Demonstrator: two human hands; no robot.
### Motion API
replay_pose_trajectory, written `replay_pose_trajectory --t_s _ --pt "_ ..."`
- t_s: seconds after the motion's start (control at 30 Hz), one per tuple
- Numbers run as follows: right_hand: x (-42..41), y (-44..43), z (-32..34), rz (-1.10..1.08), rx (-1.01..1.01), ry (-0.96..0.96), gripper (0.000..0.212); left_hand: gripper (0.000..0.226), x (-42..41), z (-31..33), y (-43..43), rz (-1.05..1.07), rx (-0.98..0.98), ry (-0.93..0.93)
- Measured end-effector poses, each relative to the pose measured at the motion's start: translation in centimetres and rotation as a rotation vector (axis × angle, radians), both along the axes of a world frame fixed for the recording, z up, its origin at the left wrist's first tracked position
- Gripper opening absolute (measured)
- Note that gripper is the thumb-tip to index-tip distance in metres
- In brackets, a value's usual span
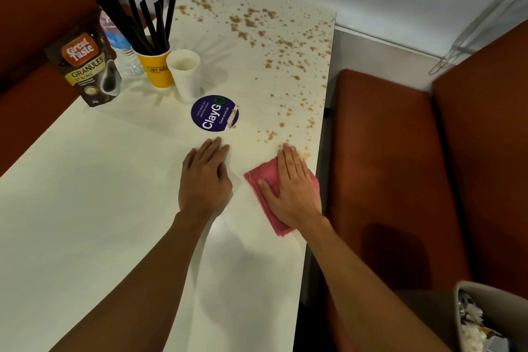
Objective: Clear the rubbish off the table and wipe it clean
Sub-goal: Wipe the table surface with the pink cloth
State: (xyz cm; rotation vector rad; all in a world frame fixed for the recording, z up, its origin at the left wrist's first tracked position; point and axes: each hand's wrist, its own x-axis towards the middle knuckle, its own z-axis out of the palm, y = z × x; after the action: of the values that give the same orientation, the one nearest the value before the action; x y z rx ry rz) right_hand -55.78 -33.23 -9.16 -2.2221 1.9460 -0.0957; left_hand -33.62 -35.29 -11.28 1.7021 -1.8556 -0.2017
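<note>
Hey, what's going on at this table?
A person looks to be wiping the table. The right hand presses flat on a pink cloth near the table's right edge, while the left hand rests flat beside it. Brown granules are scattered over the far half, ahead of the cloth. A coffee pouch, a yellow cup of straws and a white cup stand at the far left.

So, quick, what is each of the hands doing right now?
Left hand: open, flat on the table, holding nothing.
Right hand: open, fingers straight, pressing the pink cloth onto the table.
</note>
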Motion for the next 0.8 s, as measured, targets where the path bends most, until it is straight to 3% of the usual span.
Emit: replay_pose_trajectory --t_s 0.07,0.27,0.57,0.8 --pt "1.9 -0.9 0.0 0.007 0.011 0.010 0.091 0.050 0.1 0.1 0.0 -0.004 0.004 -0.002" --pt "-1.1 2.2 1.0 0.370 0.018 -0.003 0.088 0.050 0.1 0.3 0.2 -0.012 0.016 0.007" --pt "2.6 2.7 0.2 -0.085 0.001 -0.094 0.083 0.048 0.1 0.5 0.2 -0.009 0.036 -0.040" --pt "2.7 3.3 -0.3 -0.304 -0.061 -0.070 0.086 0.048 -0.6 0.9 -0.1 0.055 0.037 -0.060"
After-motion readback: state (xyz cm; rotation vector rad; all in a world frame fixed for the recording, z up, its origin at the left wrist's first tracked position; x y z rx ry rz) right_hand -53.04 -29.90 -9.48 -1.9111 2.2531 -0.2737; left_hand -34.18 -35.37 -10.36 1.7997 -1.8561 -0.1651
